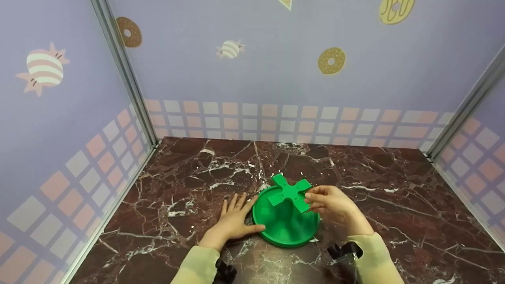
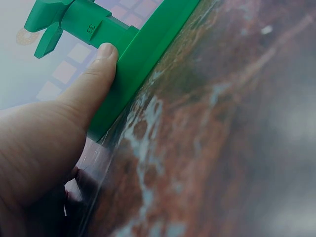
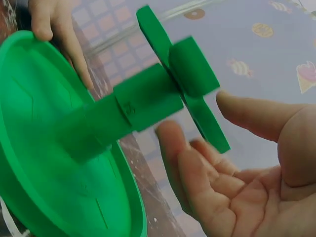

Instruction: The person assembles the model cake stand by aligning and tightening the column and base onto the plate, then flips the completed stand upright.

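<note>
A green round dish-shaped base (image 1: pixel 290 232) has a stepped post (image 3: pixel 123 108) rising from its middle. On top of the post sits a green four-armed cross (image 1: pixel 291 191). Spread out at the dish's left side, the left hand (image 1: pixel 235 223) touches the rim with its thumb, its other fingers straight along the outside. At the cross's right side is the right hand (image 1: pixel 329 201), fingers loosely bent; its thumb tip is right at one arm's edge and its other fingertips lie close under a neighbouring arm.
Dark red marbled tabletop (image 1: pixel 189 169) lies under everything, with small white specks behind the dish. Patterned panels (image 1: pixel 252 71) stand at the back and both sides. Each wrist wears a black strap mount (image 1: pixel 345 250).
</note>
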Available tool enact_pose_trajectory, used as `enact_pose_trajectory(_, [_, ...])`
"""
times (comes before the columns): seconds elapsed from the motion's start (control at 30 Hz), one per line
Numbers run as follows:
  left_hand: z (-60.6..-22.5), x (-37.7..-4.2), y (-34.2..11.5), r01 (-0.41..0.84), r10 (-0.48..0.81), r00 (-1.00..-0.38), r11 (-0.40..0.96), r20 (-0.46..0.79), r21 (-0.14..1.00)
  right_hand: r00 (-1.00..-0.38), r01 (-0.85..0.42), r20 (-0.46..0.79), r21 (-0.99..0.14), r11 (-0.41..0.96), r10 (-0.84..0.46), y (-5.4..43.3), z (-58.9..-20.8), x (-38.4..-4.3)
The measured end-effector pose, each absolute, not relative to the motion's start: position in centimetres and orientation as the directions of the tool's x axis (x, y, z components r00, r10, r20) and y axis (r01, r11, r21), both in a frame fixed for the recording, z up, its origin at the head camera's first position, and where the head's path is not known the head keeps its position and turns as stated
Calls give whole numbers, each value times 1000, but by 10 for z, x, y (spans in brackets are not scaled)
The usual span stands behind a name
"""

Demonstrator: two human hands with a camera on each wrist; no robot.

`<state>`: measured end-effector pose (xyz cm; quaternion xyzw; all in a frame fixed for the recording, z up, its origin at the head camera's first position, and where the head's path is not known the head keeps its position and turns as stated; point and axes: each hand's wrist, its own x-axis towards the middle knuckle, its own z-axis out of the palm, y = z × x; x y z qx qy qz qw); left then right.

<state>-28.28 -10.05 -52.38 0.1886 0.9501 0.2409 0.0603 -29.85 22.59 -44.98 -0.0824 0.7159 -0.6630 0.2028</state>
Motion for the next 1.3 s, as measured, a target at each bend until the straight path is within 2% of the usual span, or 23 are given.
enact_pose_trajectory(0.17, [-524,-283,-101,328,387,-922,811,-22,484,-960,16,-64,-985,173,-273,225,-456,-305])
enact_pose_trajectory(0.27, [-524,-283,-101,325,386,-922,811,-28,487,-960,-83,44,-987,134,-276,222,-462,-308])
enact_pose_trajectory(0.4, [-525,-283,-101,323,386,-922,815,-34,482,-939,-141,123,-989,35,-323,220,-468,-310])
enact_pose_trajectory(0.57, [-525,-283,-101,323,384,-923,815,-29,481,-943,-126,118,-992,6,-310,221,-471,-312])
enact_pose_trajectory(0.73, [-526,-284,-101,324,383,-923,814,-26,482,-948,-131,98,-987,91,-302,228,-470,-312])
enact_pose_trajectory(0.93, [-526,-284,-101,330,387,-922,816,-24,474,-934,-157,103,-979,133,-342,235,-469,-313])
enact_pose_trajectory(1.17, [-525,-283,-100,324,387,-922,815,-35,481,-910,-130,68,-984,126,-409,239,-468,-311])
enact_pose_trajectory(1.3, [-525,-283,-100,322,387,-922,810,-34,490,-891,-182,84,-966,181,-446,242,-466,-311])
